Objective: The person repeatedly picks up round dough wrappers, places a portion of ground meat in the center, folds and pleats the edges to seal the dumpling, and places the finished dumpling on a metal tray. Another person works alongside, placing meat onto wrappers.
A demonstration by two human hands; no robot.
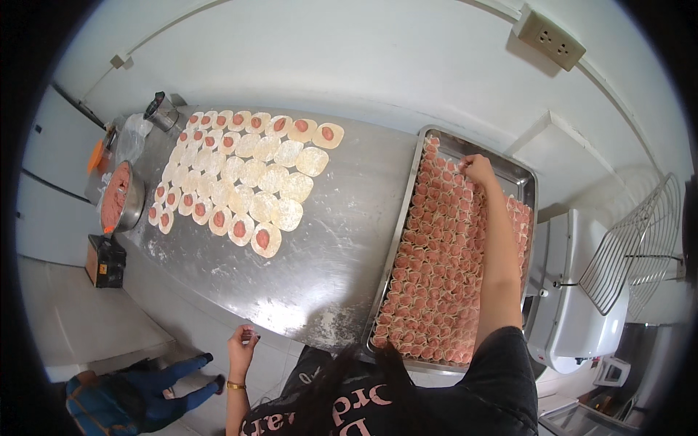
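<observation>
A large metal tray (398,243) on the right side of the table holds rows of small open-topped dumplings (440,251) with pink meat filling. At its far end my right hand (478,169) reaches down, fingers pinched around a dumpling at the edge of the rows. My left hand (242,347) is off the table's near edge, fingers curled together; whatever is in them is too small to make out. Round dough wrappers (251,171) lie in rows on the left of the table. Those in the far and near rows carry dabs of meat filling (262,237).
A metal bowl of pink meat filling (120,200) stands at the table's left end, near a metal pitcher (161,112) and a black box (107,260). White equipment (582,291) and a wire rack (625,247) are to the right. Another person (138,396) is at lower left.
</observation>
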